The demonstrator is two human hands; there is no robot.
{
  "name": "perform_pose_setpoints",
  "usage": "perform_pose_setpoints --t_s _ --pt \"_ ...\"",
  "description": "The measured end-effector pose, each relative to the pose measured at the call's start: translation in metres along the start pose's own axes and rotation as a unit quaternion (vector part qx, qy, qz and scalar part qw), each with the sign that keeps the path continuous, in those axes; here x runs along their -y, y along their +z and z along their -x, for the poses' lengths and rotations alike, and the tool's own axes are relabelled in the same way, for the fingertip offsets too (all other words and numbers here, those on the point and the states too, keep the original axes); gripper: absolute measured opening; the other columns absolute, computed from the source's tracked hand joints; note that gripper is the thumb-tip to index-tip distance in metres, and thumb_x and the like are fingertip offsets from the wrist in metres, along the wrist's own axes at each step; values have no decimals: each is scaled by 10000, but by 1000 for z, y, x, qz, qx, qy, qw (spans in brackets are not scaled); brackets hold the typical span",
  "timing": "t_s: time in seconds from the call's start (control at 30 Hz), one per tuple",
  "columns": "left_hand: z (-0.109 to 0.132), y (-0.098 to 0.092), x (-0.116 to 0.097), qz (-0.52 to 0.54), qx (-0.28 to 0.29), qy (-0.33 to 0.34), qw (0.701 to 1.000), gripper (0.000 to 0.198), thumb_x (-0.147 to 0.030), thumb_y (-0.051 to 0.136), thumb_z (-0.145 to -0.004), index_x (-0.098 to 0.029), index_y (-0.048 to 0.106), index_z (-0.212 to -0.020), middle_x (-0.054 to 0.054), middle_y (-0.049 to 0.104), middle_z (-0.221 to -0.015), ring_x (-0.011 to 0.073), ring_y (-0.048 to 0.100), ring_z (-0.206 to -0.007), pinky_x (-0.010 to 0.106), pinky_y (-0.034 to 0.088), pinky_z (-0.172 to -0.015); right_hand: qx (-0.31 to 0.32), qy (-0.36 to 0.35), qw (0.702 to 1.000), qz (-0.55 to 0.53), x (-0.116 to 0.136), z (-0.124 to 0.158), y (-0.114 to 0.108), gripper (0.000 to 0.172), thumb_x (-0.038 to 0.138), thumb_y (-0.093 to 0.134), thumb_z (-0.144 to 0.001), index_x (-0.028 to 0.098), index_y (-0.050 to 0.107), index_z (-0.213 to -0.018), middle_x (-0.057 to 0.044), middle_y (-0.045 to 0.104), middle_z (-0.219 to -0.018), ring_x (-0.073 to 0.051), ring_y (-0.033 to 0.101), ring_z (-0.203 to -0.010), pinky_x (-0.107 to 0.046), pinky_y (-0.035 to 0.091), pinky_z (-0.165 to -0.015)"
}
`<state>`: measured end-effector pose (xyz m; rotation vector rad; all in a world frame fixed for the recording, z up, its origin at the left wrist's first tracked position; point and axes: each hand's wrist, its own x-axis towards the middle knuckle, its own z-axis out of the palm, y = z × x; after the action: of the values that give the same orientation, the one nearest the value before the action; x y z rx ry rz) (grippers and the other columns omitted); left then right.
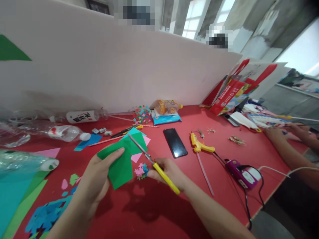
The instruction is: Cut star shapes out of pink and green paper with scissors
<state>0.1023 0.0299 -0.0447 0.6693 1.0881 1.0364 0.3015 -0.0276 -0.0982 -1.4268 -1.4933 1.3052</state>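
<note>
Between the thumb and fingers of my left hand [98, 172] is a piece of green paper [121, 167], raised above the red table. My right hand [167, 172] grips a pair of scissors [164, 177] with yellow handles; the blades point up and left, their tips near the paper's upper edge. I cannot tell whether the blades touch it. Beyond the paper lie more green and pink paper scraps [139, 141]. A small pile of pink, blue and green paper stars [142, 170] sits just left of my right fingers.
A black phone [175, 142] and a yellow glue gun [199, 143] lie to the right, its cord near a purple power strip [241, 174]. Plastic bottles [64, 132] line the left side. Blue paper cutouts [47, 214] lie front left. Another person's arms [286, 149] rest at far right.
</note>
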Motion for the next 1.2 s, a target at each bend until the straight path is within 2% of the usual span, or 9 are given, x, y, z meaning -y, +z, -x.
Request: perform_pose_setpoints --t_s 0.2,0.47,0.63,0.77,0.9,1.03,1.2 --pt "2 2 -1 23 -14 19 999 297 -243 858 -636 -190 757 -910 3 782 -738 177 724 -593 245 603 -544 25 -10 999 -32 1 7 1 508 680 569 -854 199 515 -700 38 499 -547 -121 460 -505 -233 320 -478" --pt "6 -2 -1 1 -5 61 998 297 -284 872 -633 -198 772 -899 3 790 -775 176 725 -635 247 594 -600 89 -19 994 -61 15 18 10 555 748 533 -841 209 471 -723 58 454 -546 -103 429 -482 -221 310 -462" --pt "9 -3 4 -21 8 112 993 260 -327 853 -678 -205 778 -896 13 795 -820 171 723 -698 246 586 -662 96 -16 992 -75 18 23 12 581 776 489 -843 206 474 -733 69 451 -506 -90 398 -432 -211 306 -432" --pt "11 -2 7 -29 1 128 991 255 -337 836 -702 -213 780 -918 12 792 -831 166 716 -707 248 580 -675 94 -18 993 -70 18 26 12 578 767 489 -852 209 455 -703 69 442 -492 -85 378 -424 -216 291 -432" --pt "11 -2 8 -31 4 136 990 277 -352 822 -710 -204 784 -941 35 794 -868 189 723 -744 276 582 -712 95 -32 993 -60 19 28 11 559 734 494 -879 209 441 -694 66 426 -520 -84 376 -452 -219 277 -448" --pt "13 -2 7 -37 1 138 990 246 -349 821 -711 -213 784 -912 20 790 -824 175 713 -718 255 577 -685 96 -12 994 -58 18 29 10 538 722 509 -882 203 459 -750 73 418 -542 -81 370 -458 -215 285 -452" --pt "15 -3 6 -49 -6 136 990 205 -354 819 -720 -235 777 -881 -10 782 -805 155 703 -712 227 565 -658 98 -8 993 -63 16 30 13 550 733 481 -887 209 438 -727 70 414 -528 -80 348 -455 -217 257 -441"
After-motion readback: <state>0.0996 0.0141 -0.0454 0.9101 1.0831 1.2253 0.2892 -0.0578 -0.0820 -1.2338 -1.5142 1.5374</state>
